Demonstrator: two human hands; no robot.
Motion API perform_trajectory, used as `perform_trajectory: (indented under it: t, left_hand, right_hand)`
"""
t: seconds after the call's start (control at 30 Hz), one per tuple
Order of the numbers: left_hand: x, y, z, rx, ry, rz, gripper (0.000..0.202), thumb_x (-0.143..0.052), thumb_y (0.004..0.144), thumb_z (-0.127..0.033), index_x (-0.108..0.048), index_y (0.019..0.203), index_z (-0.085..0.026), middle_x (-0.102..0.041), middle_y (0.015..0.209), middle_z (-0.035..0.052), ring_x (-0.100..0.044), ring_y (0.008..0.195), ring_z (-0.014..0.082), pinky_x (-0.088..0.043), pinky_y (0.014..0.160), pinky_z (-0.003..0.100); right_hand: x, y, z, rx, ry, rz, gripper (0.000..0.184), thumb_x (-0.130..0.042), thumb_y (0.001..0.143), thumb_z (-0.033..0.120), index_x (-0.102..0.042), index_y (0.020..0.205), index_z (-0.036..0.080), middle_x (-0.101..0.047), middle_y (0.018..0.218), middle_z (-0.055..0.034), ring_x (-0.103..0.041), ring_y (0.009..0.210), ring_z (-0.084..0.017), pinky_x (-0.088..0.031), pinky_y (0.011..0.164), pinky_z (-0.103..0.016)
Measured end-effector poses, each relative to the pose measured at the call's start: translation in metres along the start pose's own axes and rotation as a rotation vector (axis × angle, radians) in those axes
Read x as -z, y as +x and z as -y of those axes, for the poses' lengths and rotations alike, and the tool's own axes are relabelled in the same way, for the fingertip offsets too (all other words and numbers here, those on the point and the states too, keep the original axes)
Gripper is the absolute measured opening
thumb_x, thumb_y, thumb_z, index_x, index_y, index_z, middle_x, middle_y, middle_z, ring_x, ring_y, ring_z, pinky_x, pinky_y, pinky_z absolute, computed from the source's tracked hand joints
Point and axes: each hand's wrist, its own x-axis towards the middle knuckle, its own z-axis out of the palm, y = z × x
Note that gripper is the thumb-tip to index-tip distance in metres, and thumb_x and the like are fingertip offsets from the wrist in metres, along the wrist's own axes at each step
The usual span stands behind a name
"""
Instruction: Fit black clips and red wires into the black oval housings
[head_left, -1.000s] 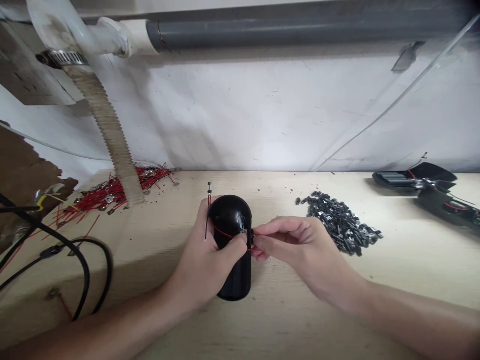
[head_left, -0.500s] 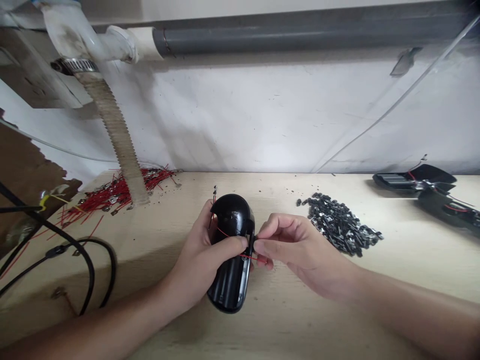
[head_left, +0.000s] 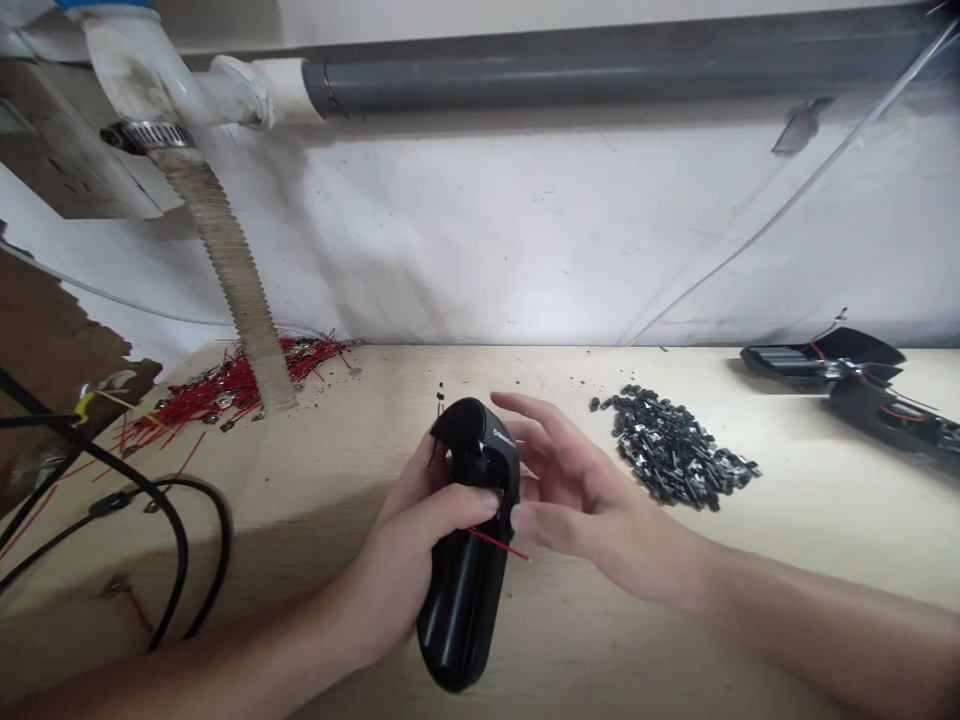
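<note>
A glossy black plastic housing (head_left: 461, 615) with a rounded, hooded upper end is tilted above the middle of the table. My left hand (head_left: 409, 540) is wrapped round it from the left, its thumb pressed across the front near a small slot. From under that thumb a thin red wire (head_left: 506, 546) sticks out to the right. Another wire end with a small dark terminal (head_left: 440, 388) rises past the top left of the housing. My right hand (head_left: 592, 500) is at the housing's right side, fingers spread and thumb tip close against the edge; whether it touches is hard to tell.
Right of my hands lies a heap of small black and metal parts (head_left: 675, 445). More black housings (head_left: 892, 400) with wires rest at the far right. Red wires (head_left: 217, 385) are piled at the back left beside a ribbed hose (head_left: 225, 260). Black cables (head_left: 180, 530) loop over the left side.
My right hand has gone from a pinch at the housing's edge to spread fingers. The housing has tipped and turned in my left hand, its lower end coming nearer, and printed lettering now shows.
</note>
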Motion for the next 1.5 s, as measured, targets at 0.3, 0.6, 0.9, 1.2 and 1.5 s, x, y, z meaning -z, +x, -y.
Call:
perform_trajectory:
  t: [0.3,0.6,0.9,1.2,1.5]
  left_hand:
    - [0.004,-0.005,0.004,0.006,-0.053,0.277,0.056,-0.083,0.087,-0.04,-0.059,0.135,-0.025,-0.062,0.124,0.007,-0.058,0.119,0.0235,-0.052,0.103,0.037]
    - [-0.001,-0.002,-0.003,0.026,0.055,0.357,0.059,-0.08,0.082,-0.018,-0.048,0.13,-0.023,-0.056,0.107,0.002,-0.056,0.083,0.0104,-0.053,0.064,0.02]
    - [-0.007,-0.002,-0.005,0.032,0.076,0.285,0.052,-0.077,0.075,-0.018,-0.048,0.118,-0.022,-0.055,0.097,-0.0002,-0.054,0.075,0.0098,-0.054,0.059,0.02]
    - [-0.008,-0.003,-0.009,0.02,0.112,0.296,0.056,-0.074,0.073,-0.017,-0.047,0.121,-0.022,-0.057,0.109,0.003,-0.053,0.077,0.0101,-0.054,0.056,0.02]
    - [-0.002,0.001,0.0,-0.088,0.209,0.327,0.052,-0.078,0.083,-0.018,-0.049,0.125,-0.022,-0.057,0.107,0.0024,-0.056,0.087,0.0125,-0.052,0.067,0.022]
  right_hand:
    - [-0.004,-0.007,0.002,0.025,-0.071,0.089,0.071,-0.068,0.106,0.019,-0.031,0.165,0.035,-0.051,0.156,-0.0063,-0.057,0.134,-0.017,-0.053,0.109,-0.033]
    - [0.008,-0.002,0.004,-0.051,0.082,0.166,0.074,-0.077,0.1,0.017,-0.038,0.16,0.035,-0.053,0.15,-0.0088,-0.065,0.115,-0.014,-0.059,0.094,-0.028]
    - [0.012,0.003,0.007,-0.108,0.18,0.185,0.072,-0.081,0.095,0.01,-0.051,0.153,0.04,-0.059,0.133,-0.0026,-0.065,0.105,-0.009,-0.061,0.085,-0.021]
    - [0.01,0.002,0.006,-0.061,0.134,0.181,0.065,-0.075,0.102,0.014,-0.049,0.156,0.037,-0.058,0.142,-0.0043,-0.066,0.118,-0.011,-0.059,0.097,-0.025]
    - [0.0,-0.003,0.007,0.011,-0.05,0.094,0.062,-0.071,0.105,0.02,-0.043,0.159,0.032,-0.059,0.144,-0.0064,-0.064,0.121,-0.013,-0.056,0.105,-0.029]
